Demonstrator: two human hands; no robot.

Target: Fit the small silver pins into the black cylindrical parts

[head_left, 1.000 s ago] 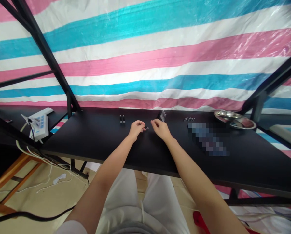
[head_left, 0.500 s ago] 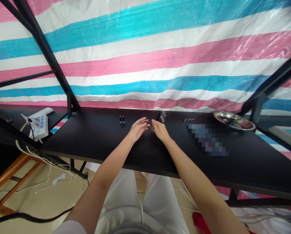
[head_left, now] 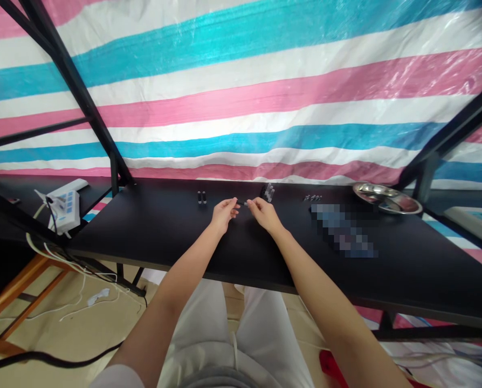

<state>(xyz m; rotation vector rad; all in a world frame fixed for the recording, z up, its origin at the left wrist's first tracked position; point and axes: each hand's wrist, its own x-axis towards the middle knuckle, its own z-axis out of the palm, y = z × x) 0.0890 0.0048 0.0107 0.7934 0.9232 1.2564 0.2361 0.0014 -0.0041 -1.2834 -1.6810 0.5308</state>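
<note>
Between my two hands, over the middle of the black table, is a small dark tube [head_left: 241, 203] with a paler end toward the right. My left hand [head_left: 224, 213] pinches its left end, thumb and forefinger closed. The right end sits in the closed fingers of my right hand [head_left: 263, 212]. Just beyond my right hand stands a small cluster of clear, cylinder-like pieces [head_left: 268, 192] with something dark beside it. Two similar small black tubes with pale ends [head_left: 201, 198] stand side by side, left of my left hand. Fine detail of the held tube is too small to tell.
Several small shiny pieces [head_left: 313, 198] lie right of the hands. Farther right are a divided metal tray [head_left: 387, 199] and a pixelated item [head_left: 343, 230]. Black frame posts [head_left: 78, 91] flank the black table [head_left: 152, 231]. A white power strip [head_left: 66, 205] lies at left.
My left hand has gone from spread fingers to a pinch on the dark tube's left end. The tube now shows between both hands; my right hand has barely moved.
</note>
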